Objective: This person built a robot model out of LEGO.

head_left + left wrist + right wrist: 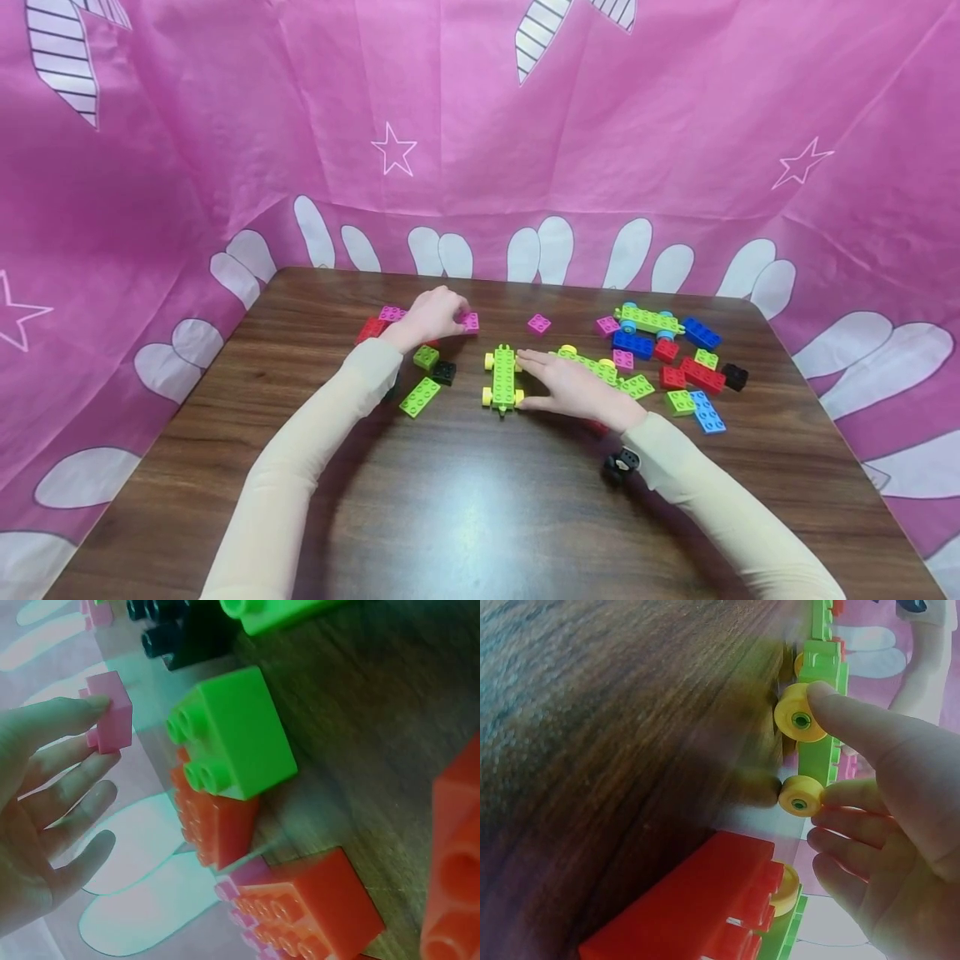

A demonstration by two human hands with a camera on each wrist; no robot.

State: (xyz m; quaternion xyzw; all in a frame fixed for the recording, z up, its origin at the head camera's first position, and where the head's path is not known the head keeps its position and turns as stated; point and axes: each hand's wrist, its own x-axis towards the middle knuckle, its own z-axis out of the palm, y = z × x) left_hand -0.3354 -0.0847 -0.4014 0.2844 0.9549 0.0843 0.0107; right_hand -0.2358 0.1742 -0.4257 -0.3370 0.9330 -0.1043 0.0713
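My left hand (435, 317) pinches a pink toy brick (470, 322) between thumb and fingertips, toward the back of the table. In the left wrist view the pink brick (116, 712) shows its side, with the other fingers spread loosely below. A lime-green wheeled base (504, 379) with yellow wheels stands lengthwise at the table's middle. Along its right side lies my right hand (566, 385), fingers extended. Seen from the right wrist, the thumb touches one yellow wheel (801, 712) and fingertips are right at the other wheel (801, 796).
A second lime-green wheeled base (588, 364) is partly hidden behind my right hand. A blue-wheeled base (648, 319) stands at the back right among several loose bricks. Left of the middle lie a green brick (426, 357), a black brick (444, 372) and a flat green brick (420, 397).
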